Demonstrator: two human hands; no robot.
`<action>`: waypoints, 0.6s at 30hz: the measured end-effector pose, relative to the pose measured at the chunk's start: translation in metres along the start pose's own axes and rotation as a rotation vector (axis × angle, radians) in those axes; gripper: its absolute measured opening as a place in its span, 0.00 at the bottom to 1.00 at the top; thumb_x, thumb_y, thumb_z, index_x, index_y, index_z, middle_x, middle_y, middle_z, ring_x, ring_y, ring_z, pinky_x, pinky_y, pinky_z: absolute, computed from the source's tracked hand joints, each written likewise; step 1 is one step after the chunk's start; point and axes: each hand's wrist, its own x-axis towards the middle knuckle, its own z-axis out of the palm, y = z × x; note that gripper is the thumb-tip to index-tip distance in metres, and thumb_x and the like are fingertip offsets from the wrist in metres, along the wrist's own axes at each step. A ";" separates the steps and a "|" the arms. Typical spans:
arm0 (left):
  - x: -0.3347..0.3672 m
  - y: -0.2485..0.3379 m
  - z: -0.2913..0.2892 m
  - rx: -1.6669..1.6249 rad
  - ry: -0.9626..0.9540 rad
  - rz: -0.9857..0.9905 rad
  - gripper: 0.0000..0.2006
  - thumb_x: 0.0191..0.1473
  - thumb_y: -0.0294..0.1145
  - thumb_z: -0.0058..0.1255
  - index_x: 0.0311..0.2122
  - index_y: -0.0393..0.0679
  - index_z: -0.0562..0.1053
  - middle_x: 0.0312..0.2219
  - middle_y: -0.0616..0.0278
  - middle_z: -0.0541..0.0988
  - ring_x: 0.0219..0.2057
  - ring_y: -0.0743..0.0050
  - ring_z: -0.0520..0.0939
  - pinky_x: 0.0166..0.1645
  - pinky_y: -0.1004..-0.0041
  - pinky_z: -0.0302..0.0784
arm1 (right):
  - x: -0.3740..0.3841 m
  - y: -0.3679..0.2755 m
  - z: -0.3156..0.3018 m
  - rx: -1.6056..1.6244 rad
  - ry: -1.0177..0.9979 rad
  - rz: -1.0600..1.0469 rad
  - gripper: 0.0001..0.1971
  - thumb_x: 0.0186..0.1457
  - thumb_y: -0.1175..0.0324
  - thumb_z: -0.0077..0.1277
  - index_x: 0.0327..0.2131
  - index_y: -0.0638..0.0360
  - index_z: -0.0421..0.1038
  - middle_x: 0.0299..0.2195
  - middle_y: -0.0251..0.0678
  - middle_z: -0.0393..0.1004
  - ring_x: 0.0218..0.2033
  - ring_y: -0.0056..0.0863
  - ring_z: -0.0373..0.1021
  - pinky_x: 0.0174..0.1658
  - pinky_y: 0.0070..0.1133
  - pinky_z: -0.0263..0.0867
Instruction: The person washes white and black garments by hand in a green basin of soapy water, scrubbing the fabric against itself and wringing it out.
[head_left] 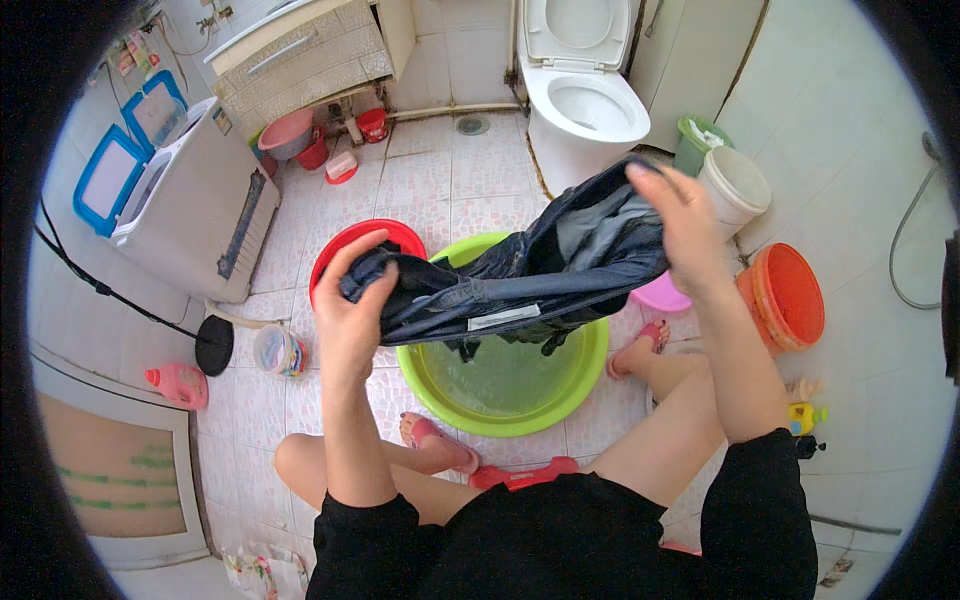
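Observation:
A pair of dark blue jeans (440,300) is stretched by the waistband between my two hands, with a white label (503,318) on the inside of the band. My left hand (352,305) grips one end of the waistband between thumb and fingers. At the other end, higher up, my right hand (680,220) is closed on the denim. Below hangs a lime-green basin (500,425) of cloudy water, partly covered by the cloth. Whether the lower part of the jeans touches the water is hidden.
Behind the basin sits a red basin (375,232). A pink basin (662,293), an orange bucket (790,300) and a white bucket (735,180) stand right. Left are a twin-tub washing machine (200,200), a small tub (278,350) and a pink bottle (178,385). A toilet (585,105) is ahead.

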 end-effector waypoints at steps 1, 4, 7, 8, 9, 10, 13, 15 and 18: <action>0.002 0.005 -0.003 -0.005 0.021 0.033 0.12 0.43 0.23 0.50 0.37 0.39 0.72 0.28 0.65 0.73 0.30 0.82 0.71 0.38 0.83 0.66 | 0.001 -0.008 -0.002 0.001 0.003 -0.003 0.14 0.50 0.60 0.46 0.26 0.65 0.71 0.20 0.28 0.70 0.20 0.13 0.64 0.26 0.14 0.61; 0.003 0.014 -0.015 -0.068 0.070 -0.008 0.08 0.48 0.27 0.47 0.35 0.38 0.72 0.28 0.67 0.73 0.30 0.83 0.71 0.38 0.83 0.65 | 0.002 -0.021 -0.010 0.237 -0.028 0.060 0.15 0.51 0.59 0.43 0.27 0.62 0.70 0.23 0.32 0.72 0.22 0.19 0.68 0.27 0.15 0.64; 0.002 -0.004 -0.019 -0.133 0.128 -0.054 0.09 0.51 0.29 0.44 0.37 0.38 0.71 0.29 0.67 0.72 0.30 0.84 0.70 0.37 0.83 0.65 | 0.003 -0.001 -0.012 0.295 0.048 0.197 0.16 0.52 0.57 0.43 0.28 0.61 0.70 0.23 0.32 0.72 0.22 0.19 0.68 0.28 0.16 0.64; 0.001 -0.018 -0.017 -0.174 0.163 -0.110 0.10 0.52 0.31 0.43 0.37 0.38 0.70 0.29 0.67 0.72 0.30 0.84 0.70 0.37 0.84 0.65 | 0.006 0.020 -0.021 0.205 0.072 0.212 0.17 0.51 0.55 0.43 0.28 0.61 0.70 0.24 0.32 0.73 0.23 0.21 0.69 0.30 0.18 0.64; -0.001 -0.047 -0.021 -0.159 0.172 -0.132 0.14 0.51 0.39 0.45 0.39 0.40 0.69 0.29 0.66 0.74 0.28 0.80 0.74 0.34 0.80 0.70 | 0.000 0.032 -0.017 0.233 0.024 0.347 0.19 0.51 0.52 0.43 0.29 0.60 0.70 0.26 0.33 0.73 0.24 0.21 0.69 0.32 0.18 0.64; -0.005 -0.069 -0.020 -0.173 0.209 -0.278 0.16 0.51 0.41 0.45 0.38 0.40 0.69 0.28 0.65 0.74 0.27 0.78 0.75 0.32 0.78 0.71 | -0.001 0.051 -0.016 0.219 0.031 0.429 0.17 0.51 0.53 0.44 0.30 0.59 0.69 0.26 0.32 0.73 0.25 0.21 0.69 0.32 0.19 0.65; -0.020 -0.144 -0.006 -0.181 0.197 -0.680 0.19 0.50 0.48 0.43 0.37 0.40 0.68 0.27 0.64 0.74 0.25 0.75 0.76 0.26 0.73 0.74 | -0.008 0.119 -0.016 0.222 0.009 0.733 0.17 0.50 0.51 0.45 0.32 0.55 0.69 0.26 0.30 0.72 0.26 0.22 0.68 0.32 0.24 0.66; -0.034 -0.199 0.001 -0.036 0.238 -0.726 0.22 0.51 0.49 0.41 0.37 0.38 0.69 0.26 0.62 0.74 0.25 0.75 0.76 0.28 0.74 0.73 | -0.013 0.192 -0.013 0.351 -0.016 0.855 0.22 0.51 0.47 0.39 0.38 0.55 0.67 0.31 0.33 0.72 0.31 0.26 0.68 0.39 0.23 0.63; -0.044 -0.250 0.024 0.499 0.055 -0.769 0.29 0.53 0.52 0.33 0.44 0.31 0.65 0.35 0.40 0.72 0.37 0.53 0.74 0.42 0.65 0.67 | -0.029 0.304 -0.014 -0.239 0.000 0.788 0.34 0.53 0.42 0.26 0.50 0.65 0.55 0.46 0.46 0.62 0.47 0.35 0.59 0.51 0.28 0.52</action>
